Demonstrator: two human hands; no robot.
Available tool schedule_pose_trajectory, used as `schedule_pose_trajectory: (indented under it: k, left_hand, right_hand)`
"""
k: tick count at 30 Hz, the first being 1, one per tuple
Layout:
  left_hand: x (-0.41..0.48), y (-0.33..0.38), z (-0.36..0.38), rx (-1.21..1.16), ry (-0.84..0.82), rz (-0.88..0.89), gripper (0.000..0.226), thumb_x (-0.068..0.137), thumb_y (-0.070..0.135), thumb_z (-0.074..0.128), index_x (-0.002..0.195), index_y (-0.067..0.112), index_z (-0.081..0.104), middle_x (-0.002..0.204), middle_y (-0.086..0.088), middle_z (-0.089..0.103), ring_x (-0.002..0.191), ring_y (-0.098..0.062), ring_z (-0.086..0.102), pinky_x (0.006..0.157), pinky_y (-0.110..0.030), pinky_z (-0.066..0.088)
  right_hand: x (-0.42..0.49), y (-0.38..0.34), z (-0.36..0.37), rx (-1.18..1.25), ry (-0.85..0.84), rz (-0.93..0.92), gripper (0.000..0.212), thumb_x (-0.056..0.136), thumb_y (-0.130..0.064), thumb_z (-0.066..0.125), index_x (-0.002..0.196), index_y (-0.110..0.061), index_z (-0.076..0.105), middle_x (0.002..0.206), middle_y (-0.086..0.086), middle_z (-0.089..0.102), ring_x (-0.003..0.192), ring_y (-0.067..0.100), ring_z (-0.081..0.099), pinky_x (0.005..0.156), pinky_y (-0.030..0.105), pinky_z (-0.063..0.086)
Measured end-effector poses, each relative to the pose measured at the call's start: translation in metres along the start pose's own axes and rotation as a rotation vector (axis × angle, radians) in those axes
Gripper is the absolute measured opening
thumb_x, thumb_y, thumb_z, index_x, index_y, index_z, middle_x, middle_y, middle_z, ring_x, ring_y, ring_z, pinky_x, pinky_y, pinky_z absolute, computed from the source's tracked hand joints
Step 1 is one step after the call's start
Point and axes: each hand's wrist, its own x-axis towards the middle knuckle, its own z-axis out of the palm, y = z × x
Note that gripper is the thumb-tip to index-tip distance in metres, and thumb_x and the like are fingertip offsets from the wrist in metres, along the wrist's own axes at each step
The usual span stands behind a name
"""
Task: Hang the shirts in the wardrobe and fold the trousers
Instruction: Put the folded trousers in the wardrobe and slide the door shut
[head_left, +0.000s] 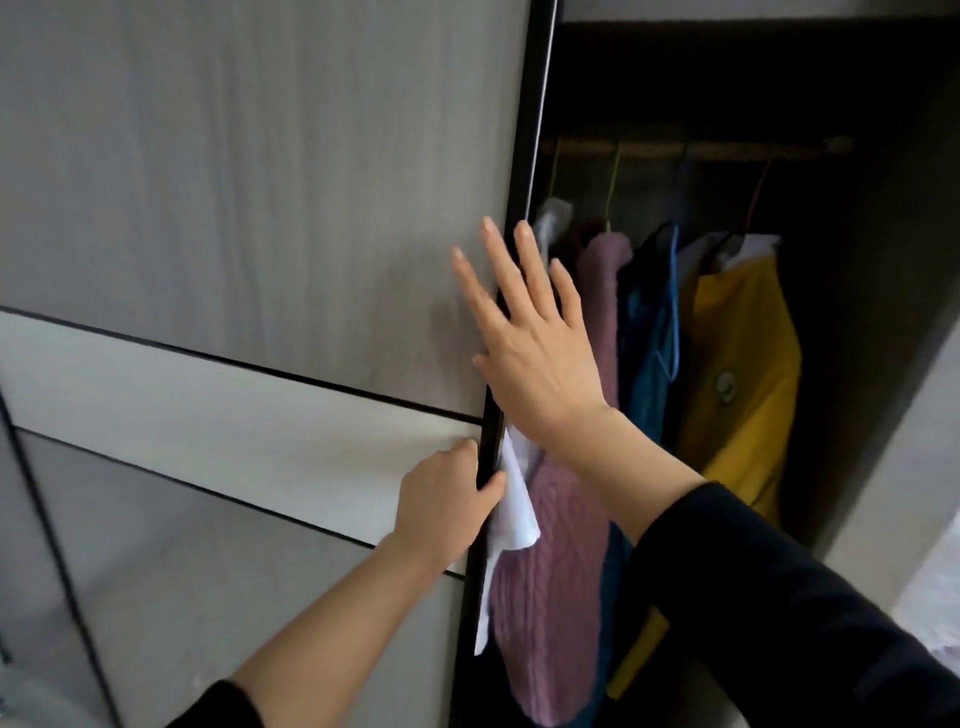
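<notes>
Head view. I log the wardrobe door (234, 208), grey wood grain with a paler band (208, 405) across its middle, filling the left of the frame; its dark edge strip (524, 156) runs top to bottom.

Left hand (449, 499): curled round that edge strip at the paler band, thumb hooked over the strip.

Right hand (530, 338): higher on the same edge, fingers straight and spread, laid across the door face and the strip, pinching nothing.

Wardrobe interior, right of the door edge: a rail (701, 150) near the top carries hangers (613, 187). From the door edge rightward hang a white garment (514, 499) just beside the strip and the left thumb, a mauve knit (550, 582), a blue garment (649, 332) and a yellow garment (737, 364). Both forearms show dark sleeves (753, 597).
</notes>
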Motion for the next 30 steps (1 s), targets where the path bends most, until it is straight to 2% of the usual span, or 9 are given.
schedule_pose_trajectory:
  k: [3,5,8,10,13,16,21,27,30]
  left_hand:
    - [-0.011,0.04,0.014,-0.032,0.002,0.065,0.035,0.092,0.044,0.053,0.078,0.017,0.036,0.066,0.008,0.043,0.068,-0.02,0.051,0.059,-0.028,0.033]
    - [-0.019,0.058,0.02,-0.006,-0.025,0.164,0.031,0.093,0.044,0.052,0.082,0.016,0.043,0.071,0.008,0.048,0.071,-0.016,0.051,0.063,-0.027,0.036]
    - [-0.029,0.063,0.026,0.148,0.16,0.386,0.027,0.084,0.037,0.065,0.103,0.019,0.059,0.103,0.002,0.056,0.098,-0.022,0.058,0.083,-0.036,0.045]
    - [-0.027,0.056,0.026,0.235,0.258,0.343,0.075,0.065,0.038,0.081,0.129,0.014,0.05,0.13,-0.018,0.048,0.118,-0.036,0.049,0.094,-0.051,0.043]
    - [-0.009,0.044,0.016,0.351,0.26,0.327,0.126,0.049,0.049,0.088,0.149,0.011,0.02,0.151,-0.032,0.01,0.141,-0.043,0.011,0.108,-0.058,0.023]
    - [0.006,0.047,0.012,0.444,0.187,0.399,0.144,0.04,0.063,0.084,0.152,0.015,0.007,0.154,-0.028,-0.01,0.145,-0.038,-0.012,0.112,-0.055,0.01]
    - [0.004,0.078,0.032,0.401,0.162,0.479,0.146,0.042,0.067,0.08,0.152,0.017,0.0,0.153,-0.024,-0.022,0.145,-0.037,-0.013,0.114,-0.051,0.008]
    - [0.002,0.092,0.039,0.431,0.147,0.486,0.149,0.038,0.067,0.082,0.152,0.012,0.003,0.151,-0.028,-0.022,0.143,-0.04,-0.017,0.111,-0.051,0.0]
    - [0.003,0.087,0.036,0.444,0.147,0.489,0.147,0.039,0.067,0.081,0.152,0.012,0.006,0.152,-0.029,-0.018,0.143,-0.041,-0.014,0.111,-0.053,0.001]
  right_hand:
    - [-0.024,0.035,-0.014,-0.183,-0.101,-0.098,0.068,0.084,-0.018,0.069,0.145,-0.011,0.04,0.158,0.014,0.023,0.148,0.033,0.011,0.117,0.05,0.003]
    - [-0.041,0.055,-0.027,-0.252,-0.155,-0.083,0.066,0.088,-0.02,0.065,0.147,-0.01,0.037,0.158,0.016,0.02,0.148,0.033,0.008,0.117,0.05,-0.001]
    - [-0.063,0.079,-0.046,-0.315,-0.202,-0.058,0.065,0.092,-0.02,0.059,0.15,-0.009,0.029,0.159,0.017,0.014,0.148,0.034,0.004,0.117,0.047,-0.007]
    - [-0.077,0.091,-0.056,-0.349,-0.225,-0.031,0.067,0.093,-0.017,0.056,0.151,-0.008,0.025,0.16,0.018,0.01,0.148,0.034,0.003,0.117,0.045,-0.008]
    - [-0.096,0.107,-0.067,-0.391,-0.219,0.007,0.065,0.091,-0.009,0.047,0.15,-0.002,0.021,0.158,0.023,0.009,0.148,0.035,0.006,0.118,0.044,-0.005]
    - [-0.108,0.112,-0.073,-0.398,-0.151,0.01,0.062,0.086,-0.006,0.028,0.147,0.006,0.026,0.155,0.026,0.019,0.145,0.037,0.018,0.117,0.042,0.004]
    - [-0.127,0.121,-0.06,-0.364,-0.099,0.028,0.067,0.089,0.003,-0.004,0.141,0.009,0.038,0.148,0.034,0.03,0.139,0.044,0.03,0.114,0.043,0.028]
    - [-0.127,0.12,-0.072,-0.288,-0.295,0.012,0.066,0.084,-0.004,0.004,0.148,0.01,0.01,0.157,0.029,0.001,0.147,0.04,0.003,0.119,0.041,0.01]
    - [-0.125,0.119,-0.065,-0.274,-0.205,0.016,0.063,0.086,-0.004,0.011,0.146,0.011,0.023,0.156,0.029,0.012,0.146,0.04,0.013,0.117,0.042,0.022]
